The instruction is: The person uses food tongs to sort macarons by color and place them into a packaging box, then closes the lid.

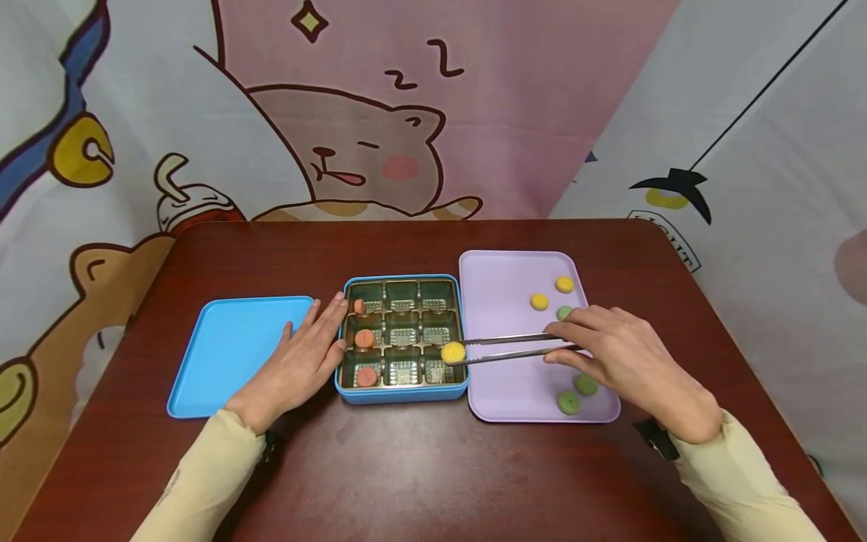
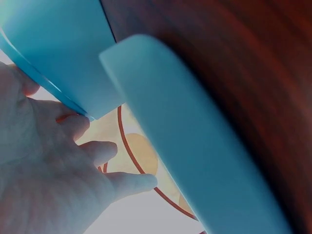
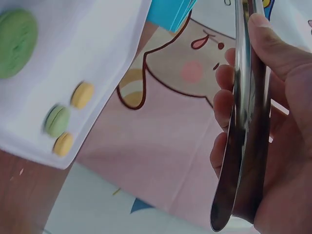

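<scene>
A blue box with a gold compartment insert stands mid-table. Three pink macarons sit in its left column, one per compartment. My left hand rests along the box's left side, fingers straight; the left wrist view shows its fingertips by the blue wall. Metal tongs are held in my right hand, thumb on one arm and curled fingers on the other. The tongs' tips hold a yellow macaron over the box's right column, at the right rim.
Right of the box lies a lilac tray with two yellow macarons and several green macarons, partly behind my right hand. A blue lid lies flat at the left. A printed cloth hangs behind the table.
</scene>
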A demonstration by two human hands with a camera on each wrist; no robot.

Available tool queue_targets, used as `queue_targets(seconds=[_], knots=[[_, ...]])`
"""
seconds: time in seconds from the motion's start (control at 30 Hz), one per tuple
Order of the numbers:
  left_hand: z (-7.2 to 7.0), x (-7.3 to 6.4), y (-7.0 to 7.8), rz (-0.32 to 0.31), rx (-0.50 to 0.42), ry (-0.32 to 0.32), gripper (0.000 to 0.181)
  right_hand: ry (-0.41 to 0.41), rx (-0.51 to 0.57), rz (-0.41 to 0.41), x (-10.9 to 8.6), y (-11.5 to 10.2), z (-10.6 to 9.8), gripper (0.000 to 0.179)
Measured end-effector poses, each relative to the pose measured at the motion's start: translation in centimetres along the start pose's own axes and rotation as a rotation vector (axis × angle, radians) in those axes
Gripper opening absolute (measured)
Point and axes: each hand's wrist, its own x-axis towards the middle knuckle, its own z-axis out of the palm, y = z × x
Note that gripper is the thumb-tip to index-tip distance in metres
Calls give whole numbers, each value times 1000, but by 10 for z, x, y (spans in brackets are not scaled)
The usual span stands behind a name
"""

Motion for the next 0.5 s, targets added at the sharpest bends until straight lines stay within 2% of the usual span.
queue_targets(seconds=[0.33, 0.5], knots=[[0, 0, 0, -11, -6, -1, 64, 8, 9, -114, 28, -17, 11, 70], [1, 0, 0, -12, -8, -1, 63, 30, 9, -158, 38, -21, 16, 43]])
